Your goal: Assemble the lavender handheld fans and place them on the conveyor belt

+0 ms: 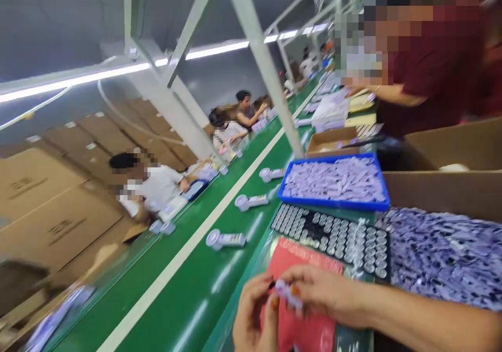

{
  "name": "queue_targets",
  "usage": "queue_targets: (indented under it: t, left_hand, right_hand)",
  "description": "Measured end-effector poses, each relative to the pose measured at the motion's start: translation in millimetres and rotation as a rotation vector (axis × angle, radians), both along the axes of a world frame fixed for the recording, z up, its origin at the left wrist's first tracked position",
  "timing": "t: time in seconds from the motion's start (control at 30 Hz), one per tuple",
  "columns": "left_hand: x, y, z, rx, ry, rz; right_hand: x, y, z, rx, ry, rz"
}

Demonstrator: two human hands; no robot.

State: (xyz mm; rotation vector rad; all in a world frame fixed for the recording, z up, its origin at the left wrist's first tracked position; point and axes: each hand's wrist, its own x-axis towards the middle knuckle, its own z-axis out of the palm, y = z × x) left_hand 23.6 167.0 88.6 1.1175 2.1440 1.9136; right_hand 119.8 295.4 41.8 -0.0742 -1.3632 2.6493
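Note:
Over a red sheet [300,260], my left hand [254,310] and my right hand [317,289] meet around a small lavender plastic part [289,293]. The fingertips of both hands pinch it, and they hide much of its shape. Dark and orange spots show on some of the fingertips. Just beyond the sheet lies a black tray [333,237] with rows of clear round pieces, some of its places dark. Past it, a blue tray [333,204] is filled with long lavender plastic pieces.
Left of my hands runs a green conveyor belt [172,268] carrying several lavender handled devices [227,239] with round heads. Many lavender parts [443,258] lie at my right, beside a cardboard box [431,192]. A slanted metal post [266,64] crosses the view. Other people work along the belt.

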Motion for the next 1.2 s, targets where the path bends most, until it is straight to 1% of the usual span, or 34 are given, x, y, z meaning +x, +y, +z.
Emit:
queue_targets:
  t: [0.07,0.13,0.23,0.37,0.5,0.63,0.8,0.97,1.2]
  left_hand:
    - [6.3,-14.9,8.0,-0.046,0.100,-0.034]
    - [13.9,-21.8,17.6,-0.108,0.197,-0.044]
    - [24.9,-22.6,27.6,-0.138,0.286,-0.036]
    - [35.0,-20.0,31.7,-0.154,0.402,-0.033]
    - [39.5,-17.7,32.7,-0.211,0.540,0.007]
    - [40.4,-15.8,32.0,-0.252,0.583,0.049]
    - [41.1,-15.3,30.5,-0.268,0.629,0.063]
    - [42.8,-15.7,30.8,-0.341,0.707,0.093]
    - [44.3,-13.5,31.1,-0.455,0.930,0.144]
  right_hand:
    - [14.8,-0.2,19.0,-0.069,-0.003,-0.011]
    - [22.4,1.8,32.5,-0.108,-0.014,0.003]
    - [27.0,-0.5,41.5,-0.091,-0.031,-0.001]
    - [29.6,-5.8,40.8,-0.043,-0.072,-0.027]
    - [31.7,-5.9,37.8,-0.036,-0.098,-0.046]
    - [33.6,-4.5,36.6,-0.005,-0.104,-0.063]
    - [34.9,-4.2,37.4,0.028,-0.094,-0.042]
    - [35.2,-4.6,38.5,0.065,-0.094,-0.047]
    - [36.2,-2.9,31.3,0.082,-0.112,-0.056]
